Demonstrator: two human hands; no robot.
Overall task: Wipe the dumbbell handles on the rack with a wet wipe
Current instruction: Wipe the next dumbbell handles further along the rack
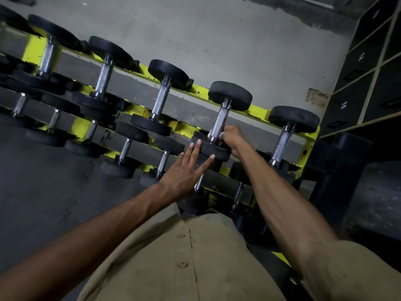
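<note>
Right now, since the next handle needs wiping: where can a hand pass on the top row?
Bare gaps flank the gripped dumbbell: one toward the rightmost dumbbell, one toward the middle dumbbell, each open between the handles. Crowded: the lower tiers beneath the left hand, where black heads sit nearly touching.

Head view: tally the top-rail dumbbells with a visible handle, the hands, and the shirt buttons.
Top-rail dumbbells: 5
Hands: 2, left hand and right hand
Shirt buttons: 2
Total: 9

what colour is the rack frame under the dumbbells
The rack frame is bright yellow, shown best in the head view.
</note>
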